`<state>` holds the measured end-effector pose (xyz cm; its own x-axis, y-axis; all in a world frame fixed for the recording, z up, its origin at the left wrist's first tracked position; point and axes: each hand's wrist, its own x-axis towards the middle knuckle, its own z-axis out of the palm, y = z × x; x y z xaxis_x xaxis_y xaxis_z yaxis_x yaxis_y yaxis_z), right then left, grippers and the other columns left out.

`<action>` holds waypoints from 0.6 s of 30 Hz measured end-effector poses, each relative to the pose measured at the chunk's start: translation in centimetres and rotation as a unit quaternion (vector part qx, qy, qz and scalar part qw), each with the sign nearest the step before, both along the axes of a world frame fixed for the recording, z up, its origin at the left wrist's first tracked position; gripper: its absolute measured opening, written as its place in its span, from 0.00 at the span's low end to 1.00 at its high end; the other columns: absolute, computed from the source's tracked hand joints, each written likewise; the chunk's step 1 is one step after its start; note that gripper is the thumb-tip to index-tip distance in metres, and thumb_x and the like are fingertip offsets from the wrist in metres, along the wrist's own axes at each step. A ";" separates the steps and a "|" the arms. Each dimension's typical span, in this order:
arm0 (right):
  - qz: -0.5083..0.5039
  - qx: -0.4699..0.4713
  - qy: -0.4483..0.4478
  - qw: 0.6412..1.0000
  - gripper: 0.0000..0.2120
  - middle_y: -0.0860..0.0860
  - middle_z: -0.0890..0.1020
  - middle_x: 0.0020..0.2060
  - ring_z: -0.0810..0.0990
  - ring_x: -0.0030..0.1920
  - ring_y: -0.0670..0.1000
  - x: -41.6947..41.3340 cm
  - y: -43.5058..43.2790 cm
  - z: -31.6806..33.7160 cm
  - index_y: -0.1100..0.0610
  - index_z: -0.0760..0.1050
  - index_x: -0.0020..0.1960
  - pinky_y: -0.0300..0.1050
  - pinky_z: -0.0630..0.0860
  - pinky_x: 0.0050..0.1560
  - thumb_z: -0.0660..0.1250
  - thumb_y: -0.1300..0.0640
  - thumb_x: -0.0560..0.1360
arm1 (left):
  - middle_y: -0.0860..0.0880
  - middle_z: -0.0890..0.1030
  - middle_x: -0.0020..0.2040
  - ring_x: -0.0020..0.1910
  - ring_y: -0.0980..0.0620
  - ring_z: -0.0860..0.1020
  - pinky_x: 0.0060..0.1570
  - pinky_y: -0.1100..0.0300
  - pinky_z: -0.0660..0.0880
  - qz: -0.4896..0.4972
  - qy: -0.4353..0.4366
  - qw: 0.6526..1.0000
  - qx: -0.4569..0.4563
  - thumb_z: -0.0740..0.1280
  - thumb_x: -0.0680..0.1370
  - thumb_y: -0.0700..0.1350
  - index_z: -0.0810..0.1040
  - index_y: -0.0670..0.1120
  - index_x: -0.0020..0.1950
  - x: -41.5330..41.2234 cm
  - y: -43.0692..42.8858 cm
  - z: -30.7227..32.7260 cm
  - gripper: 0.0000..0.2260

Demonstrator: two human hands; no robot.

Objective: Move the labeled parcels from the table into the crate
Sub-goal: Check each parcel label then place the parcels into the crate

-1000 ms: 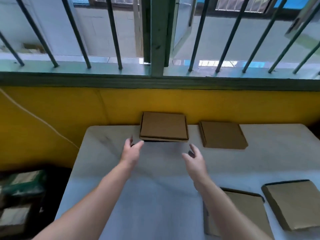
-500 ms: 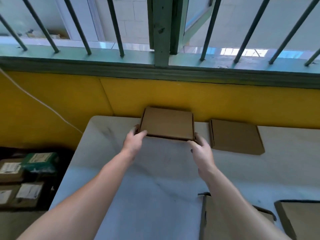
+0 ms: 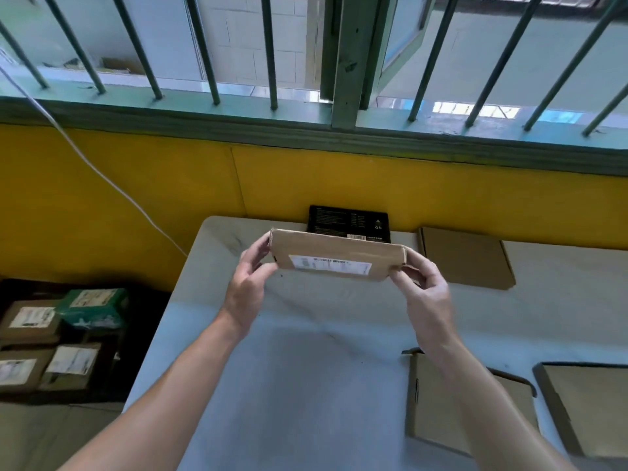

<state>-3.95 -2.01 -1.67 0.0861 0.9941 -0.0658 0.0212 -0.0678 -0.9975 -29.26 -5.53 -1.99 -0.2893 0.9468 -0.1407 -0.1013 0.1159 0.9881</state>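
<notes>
Over the pale table (image 3: 306,385), a labeled parcel (image 3: 339,253) between left hand (image 3: 249,283) and right hand (image 3: 426,294), fingers (image 3: 257,248) curled round its ends.

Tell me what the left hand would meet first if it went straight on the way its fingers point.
The labeled parcel: the left hand grips its left end. Beyond that, the black box behind it looks next, though depth is unclear.

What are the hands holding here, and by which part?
The flat brown labeled parcel: left hand grips its left end, right hand its right end.
</notes>
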 end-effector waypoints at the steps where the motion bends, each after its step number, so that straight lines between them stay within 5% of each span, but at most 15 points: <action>1: -0.006 0.001 0.001 1.000 0.13 0.51 0.80 0.59 0.81 0.52 0.40 0.0 -0.3 0.4 0.41 0.79 0.53 0.33 0.76 0.48 0.71 0.59 0.75 | 0.50 0.75 0.67 0.65 0.58 0.74 0.55 0.70 0.72 0.005 0.003 1.000 0.003 0.64 0.76 0.43 0.76 0.62 0.62 -0.1 -0.3 0.1 0.19; 4: -0.005 -0.017 0.012 1.000 0.10 0.51 0.82 0.56 0.82 0.55 0.46 0.1 -1.0 1.0 0.44 0.80 0.54 0.45 0.78 0.57 0.73 0.52 0.73 | 0.46 0.74 0.65 0.60 0.59 0.77 0.51 0.70 0.75 -0.001 0.004 1.000 0.009 0.63 0.81 0.39 0.77 0.62 0.60 -0.1 -1.4 0.3 0.18; 8: -0.012 -0.036 0.007 0.999 0.13 0.50 0.85 0.49 0.84 0.51 0.51 0.5 -2.0 1.3 0.45 0.79 0.53 0.55 0.80 0.55 0.72 0.42 0.71 | 0.49 0.81 0.62 0.62 0.52 0.78 0.59 0.57 0.77 -0.020 -0.019 1.000 0.007 0.63 0.80 0.39 0.74 0.51 0.70 0.4 -3.2 0.2 0.18; 13: -0.037 -0.063 0.026 0.997 0.15 0.51 0.85 0.47 0.83 0.47 0.50 1.4 -3.1 1.6 0.50 0.79 0.51 0.47 0.79 0.40 0.69 0.41 0.73 | 0.48 0.83 0.58 0.61 0.47 0.80 0.51 0.61 0.79 -0.005 -0.055 0.998 0.008 0.62 0.80 0.35 0.78 0.50 0.63 1.7 -5.7 1.1 0.15; 18: -0.022 -0.065 0.068 0.995 0.11 0.49 0.84 0.40 0.81 0.37 0.47 2.6 -3.8 4.0 0.49 0.78 0.45 0.44 0.78 0.30 0.69 0.42 0.73 | 0.42 0.83 0.58 0.60 0.41 0.79 0.57 0.45 0.76 -0.001 -0.096 0.994 0.056 0.65 0.75 0.43 0.77 0.51 0.63 2.6 -8.2 2.7 0.17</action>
<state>-1.31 -5.82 2.31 0.1115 0.9718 -0.2080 -0.1201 -0.1946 -0.9735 -26.63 -13.73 0.68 -0.2651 0.9603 -0.0863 -0.2896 0.0061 0.9571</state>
